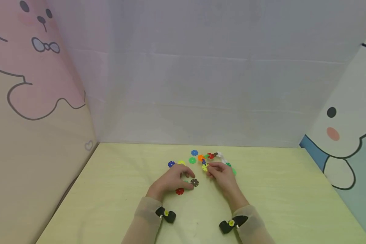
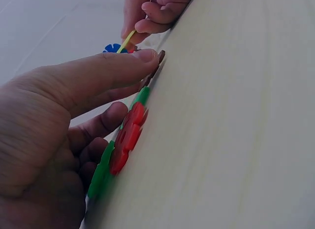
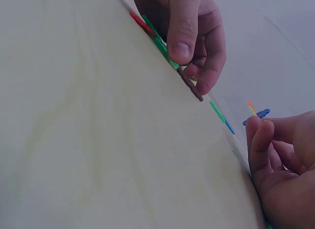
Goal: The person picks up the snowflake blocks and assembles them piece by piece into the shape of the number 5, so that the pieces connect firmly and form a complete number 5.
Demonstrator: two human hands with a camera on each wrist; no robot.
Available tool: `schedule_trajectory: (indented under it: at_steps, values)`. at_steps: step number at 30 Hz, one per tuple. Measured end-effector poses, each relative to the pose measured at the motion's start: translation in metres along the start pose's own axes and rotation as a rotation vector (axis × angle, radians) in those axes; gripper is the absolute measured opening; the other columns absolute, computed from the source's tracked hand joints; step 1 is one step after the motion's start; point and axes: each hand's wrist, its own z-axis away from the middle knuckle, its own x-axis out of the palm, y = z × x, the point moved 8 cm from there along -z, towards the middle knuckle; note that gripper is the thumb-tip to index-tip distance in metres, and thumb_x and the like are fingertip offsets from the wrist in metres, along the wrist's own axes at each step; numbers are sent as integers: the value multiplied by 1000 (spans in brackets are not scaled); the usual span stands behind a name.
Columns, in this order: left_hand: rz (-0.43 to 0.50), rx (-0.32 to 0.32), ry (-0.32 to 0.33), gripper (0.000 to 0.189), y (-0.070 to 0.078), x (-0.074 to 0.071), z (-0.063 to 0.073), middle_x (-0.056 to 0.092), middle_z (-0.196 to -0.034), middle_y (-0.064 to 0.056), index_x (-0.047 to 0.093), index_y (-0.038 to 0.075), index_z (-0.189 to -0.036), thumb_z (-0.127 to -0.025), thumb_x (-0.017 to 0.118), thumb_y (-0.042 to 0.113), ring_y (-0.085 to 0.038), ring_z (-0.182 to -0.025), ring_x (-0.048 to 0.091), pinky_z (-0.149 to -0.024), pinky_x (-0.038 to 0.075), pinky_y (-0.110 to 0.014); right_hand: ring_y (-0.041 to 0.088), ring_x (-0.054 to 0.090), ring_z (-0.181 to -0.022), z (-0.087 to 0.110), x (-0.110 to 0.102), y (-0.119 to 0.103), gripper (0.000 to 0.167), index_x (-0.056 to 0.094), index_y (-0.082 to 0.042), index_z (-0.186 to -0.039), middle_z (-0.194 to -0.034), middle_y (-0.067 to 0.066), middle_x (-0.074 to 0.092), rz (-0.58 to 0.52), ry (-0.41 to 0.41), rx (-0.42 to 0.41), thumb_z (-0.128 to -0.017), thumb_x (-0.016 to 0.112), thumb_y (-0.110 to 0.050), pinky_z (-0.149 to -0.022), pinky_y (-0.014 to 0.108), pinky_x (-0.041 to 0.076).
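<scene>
My right hand (image 1: pixel 222 175) pinches a yellow notched plastic disc (image 1: pixel 204 167) between thumb and fingers. A dark blue disc (image 1: pixel 203 162) joins it, part of a curved chain running through orange (image 1: pixel 201 158), red (image 1: pixel 210 156) and white (image 1: pixel 219 154) discs. My left hand (image 1: pixel 172 178) is low over the table, thumb and index finger apart on either side of a flat brown disc (image 1: pixel 194 182); firm contact is unclear. In the left wrist view, a red disc (image 2: pixel 129 138) and green disc (image 2: pixel 101 172) lie by its curled lower fingers.
Loose blue (image 1: pixel 194 153), green (image 1: pixel 192 160), dark blue (image 1: pixel 171 164) and yellow (image 1: pixel 181 163) discs lie beyond my left hand. The chain's green end (image 1: pixel 234 171) is beside my right hand. A pale wooden table (image 1: pixel 286 196) is bounded by a white sheet (image 1: pixel 201 101) behind.
</scene>
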Motion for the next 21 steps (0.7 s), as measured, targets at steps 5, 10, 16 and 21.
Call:
schedule_trajectory:
  at_steps: [5,10,16,21]
  values:
    - [-22,20,5,24,3,0,-1,71,-102,13,83,25,-107,-86,94,24,-12,-99,60,-91,50,-34,17,72,-83,1,5,1,23,75,4,-125,-102,14,77,27,-23,-1,-104,74,-5,-68,22,56]
    - [-13,8,11,22,5,0,0,72,-100,13,82,23,-105,-86,94,21,-13,-100,61,-91,49,-36,17,72,-82,0,6,1,23,75,4,-125,-101,13,78,23,-34,-6,-104,74,-4,-68,22,56]
    - [-4,-11,14,22,4,1,0,71,-99,12,80,21,-103,-86,94,20,-14,-99,59,-90,49,-36,16,72,-83,-1,5,1,23,74,5,-126,-100,11,78,18,-44,-5,-104,73,-4,-69,22,56]
    - [5,-23,16,23,2,1,-1,70,-98,10,78,21,-102,-86,94,20,-14,-98,58,-90,49,-36,16,72,-83,-2,5,2,23,74,5,-126,-100,11,78,12,-45,-8,-105,73,-3,-69,22,56]
